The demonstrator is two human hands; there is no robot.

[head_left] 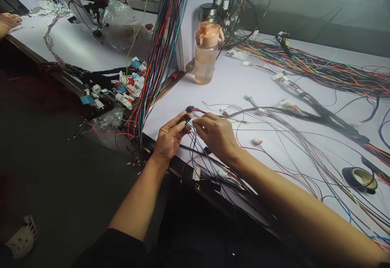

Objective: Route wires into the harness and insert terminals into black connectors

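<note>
- A person's two bare hands meet over the near edge of a white table [231, 85], seen from above.
- The left hand [168, 138] is curled, its thumb and fingertips pinching a small dark connector [185, 118] just above the table edge.
- The right hand [217, 133] is curled beside it, its fingertips touching the same connector from the right; it seems to pinch a thin wire there, but the grip is too small to tell for sure.
- Thin dark and red wires [210, 166] run from the connector down under both hands and off the table edge.
- More loose wires fan out to the right across the table, with small white plugs [257, 141] among them.
- A thick black-wrapped harness [323, 115] crosses the table behind the hands, well apart from them.
- A roll of black tape [360, 178] lies flat at the right, near the table edge.
- A clear bottle [206, 55] with a peach lid stands upright behind the hands.
- A dense bundle of coloured wires [161, 48] hangs down left of the bottle to the table's left corner.
- A heap of small white and blue connectors [124, 87] lies left of that bundle, on a second table.
- Another person's hand [7, 21] rests at the far left edge of the picture.
</note>
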